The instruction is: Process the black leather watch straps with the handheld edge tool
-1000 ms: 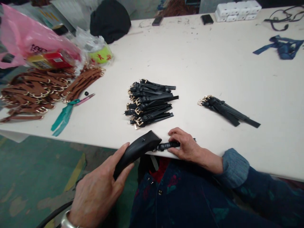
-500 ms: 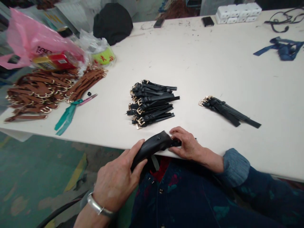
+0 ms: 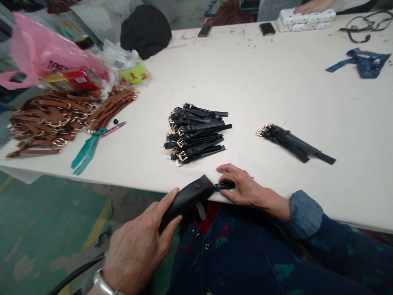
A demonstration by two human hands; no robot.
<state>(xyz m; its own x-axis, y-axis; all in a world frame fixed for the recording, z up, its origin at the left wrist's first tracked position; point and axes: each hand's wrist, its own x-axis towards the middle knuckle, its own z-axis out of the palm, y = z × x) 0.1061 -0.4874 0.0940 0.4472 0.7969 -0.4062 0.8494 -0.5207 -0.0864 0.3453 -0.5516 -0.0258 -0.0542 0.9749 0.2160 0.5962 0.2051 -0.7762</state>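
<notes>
My left hand (image 3: 135, 241), with a silver bangle at the wrist, is wrapped round a black handheld tool (image 3: 187, 198) shaped like a hair clipper. Its wide head is at the table's front edge, close to a short black strap (image 3: 225, 185). That strap is pinched in the fingers of my right hand (image 3: 244, 186), which mostly hides it. Whether the tool touches the strap I cannot tell. Behind the hands lies a pile of black buckle straps (image 3: 199, 131) with gold buckles. A smaller bunch of black buckle straps (image 3: 291, 143) lies to the right.
Brown buckle straps (image 3: 46, 116) are heaped at the left, beside scissors (image 3: 113, 129) with teal cloth on the handles. Behind them sit a pink bag (image 3: 46, 49) and a black cap (image 3: 145, 30). Another person's hand (image 3: 313, 6) rests on white rolls (image 3: 303, 20) at the far edge.
My left hand has drawn the tool a little left and down, away from my right fingers, showing more of the strap. Another person's hand has appeared on the white rolls.
</notes>
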